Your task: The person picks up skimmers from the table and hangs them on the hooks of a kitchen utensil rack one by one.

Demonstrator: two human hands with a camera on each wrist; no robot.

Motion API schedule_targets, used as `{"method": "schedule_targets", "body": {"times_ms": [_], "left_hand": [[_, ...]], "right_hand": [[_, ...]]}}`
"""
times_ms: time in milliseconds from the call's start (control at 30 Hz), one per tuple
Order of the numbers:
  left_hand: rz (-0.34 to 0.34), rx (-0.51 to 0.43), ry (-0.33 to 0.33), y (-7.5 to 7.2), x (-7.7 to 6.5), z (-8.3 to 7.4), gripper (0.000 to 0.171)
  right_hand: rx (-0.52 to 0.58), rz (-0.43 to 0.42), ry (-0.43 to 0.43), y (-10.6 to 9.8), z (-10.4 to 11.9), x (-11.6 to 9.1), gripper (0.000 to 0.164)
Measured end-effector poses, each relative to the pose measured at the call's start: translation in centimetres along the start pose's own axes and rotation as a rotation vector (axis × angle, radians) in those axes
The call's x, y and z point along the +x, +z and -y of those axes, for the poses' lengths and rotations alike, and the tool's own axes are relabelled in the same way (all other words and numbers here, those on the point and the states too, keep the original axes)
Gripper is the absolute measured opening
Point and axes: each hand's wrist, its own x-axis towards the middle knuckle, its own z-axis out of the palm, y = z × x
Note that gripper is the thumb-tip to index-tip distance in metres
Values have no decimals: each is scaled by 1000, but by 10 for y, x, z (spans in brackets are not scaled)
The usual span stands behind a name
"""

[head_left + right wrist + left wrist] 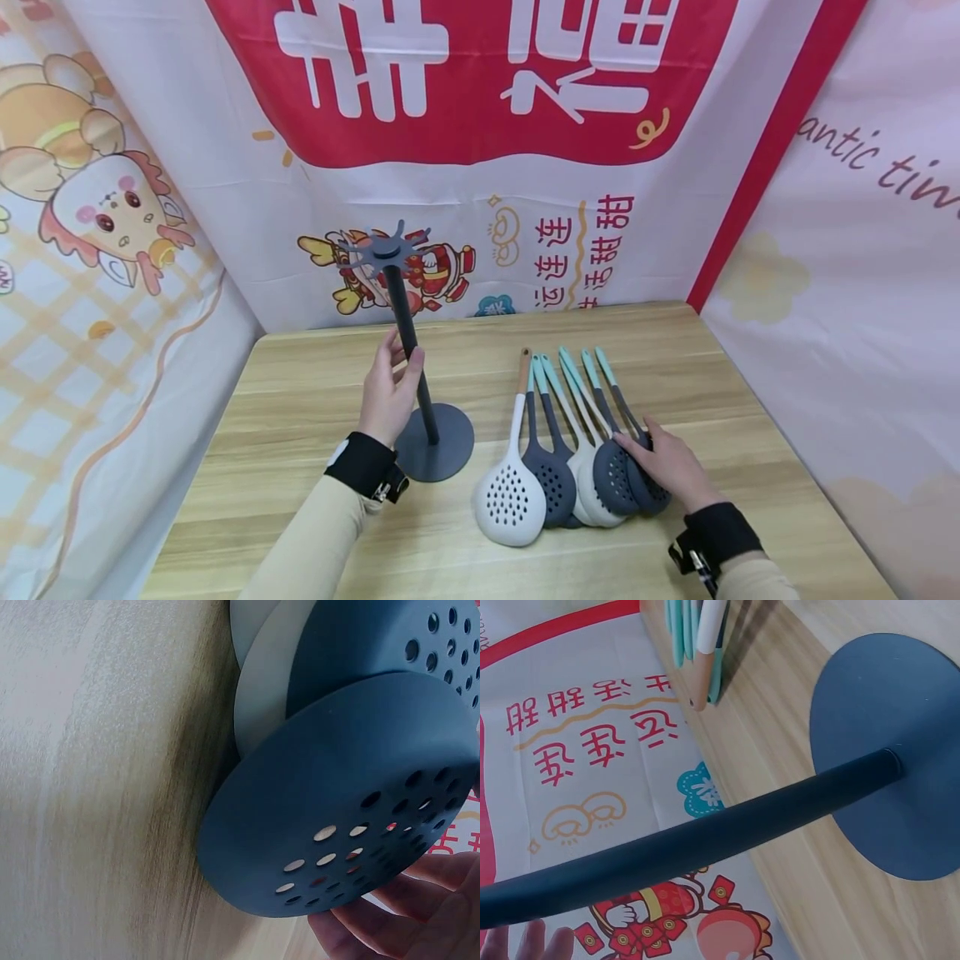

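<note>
A dark grey utensil stand [448,443] with a round base, thin pole and ring of hooks on top stands left of centre. My left hand [386,398] holds its pole about midway, thumb at the front and fingers behind; in the left wrist view the fingertips [532,941] show beside the pole [705,840]. At the right end of a row of kitchen utensils, my right hand [678,468] grips a dark slotted skimmer [654,493]. Its perforated head [315,802] looks tilted in the right wrist view, fingers [390,911] at its edge.
Beside that skimmer, overlapping utensils with mint handles lie heads toward me, including another dark skimmer [617,479]. At the row's left lies a white skimmer [510,504] with a brown handle. The wooden table [300,392] meets printed cloth [465,187] at its back and sides.
</note>
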Motion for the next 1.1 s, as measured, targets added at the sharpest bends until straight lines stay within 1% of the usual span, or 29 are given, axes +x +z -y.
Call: {"method": "schedule_targets", "body": {"times_ms": [33, 67, 267, 300, 367, 467, 633, 800, 933, 1100], "left_hand": [[1, -12, 5, 1, 0, -1, 62], [5, -21, 2, 2, -1, -7, 60], [-7, -37, 40, 9, 1, -8, 49], [-16, -34, 56, 10, 3, -3, 47], [-25, -26, 67, 12, 4, -4, 44], [-38, -40, 80, 16, 5, -6, 42], [-52, -78, 76, 19, 6, -7, 39], [-62, -97, 56, 18, 5, -7, 36], [-42, -106, 64, 18, 6, -6, 36], [-29, -101, 79, 24, 6, -4, 41]], "right_hand": [[3, 2, 5, 0, -1, 1, 101], [6, 3, 10, 1, -2, 2, 102], [10, -1, 26, 2, -5, 7, 104], [11, -2, 27, 3, -5, 8, 104], [10, -6, 28, 2, -5, 9, 103], [12, -7, 41, 2, -5, 10, 102], [27, -12, 66, 1, -3, 12, 97], [40, -35, 41, 3, 0, 16, 92], [62, -43, 37, 5, 0, 17, 90], [79, -38, 50, 7, -1, 17, 90]]}}
